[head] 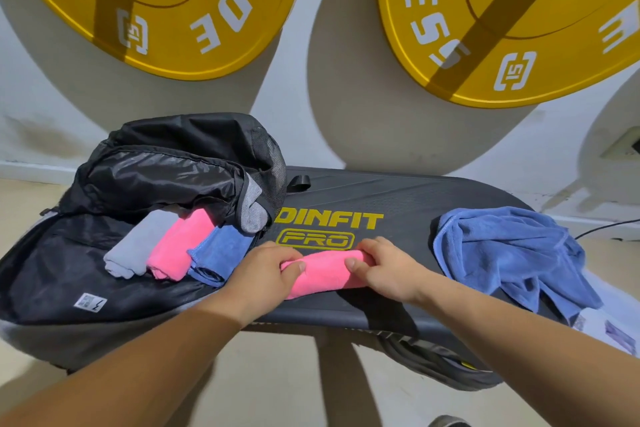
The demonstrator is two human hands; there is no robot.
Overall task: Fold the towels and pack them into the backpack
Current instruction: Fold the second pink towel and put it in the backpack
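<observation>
Both hands on pink towel point(325, 274), rolled, lying on worktop point(398, 198) just right of backpack point(156, 173). Left hand point(268, 270) grips the roll's end nearer the backpack, fingers curled over the top, thumb on the near side. Right hand point(384, 270) grips the other end the same way. Backpack lies open, flap folded back. Inside the backpack, side by side and touching: grey roll point(135, 246), pink roll point(176, 243), blue roll point(221, 253), the blue one closest to the gripped towel. Loose blue towel point(512, 253) crumpled in a heap well right of the backpack. Two yellow weight plates point(166, 10) on the wall above and behind the backpack.
</observation>
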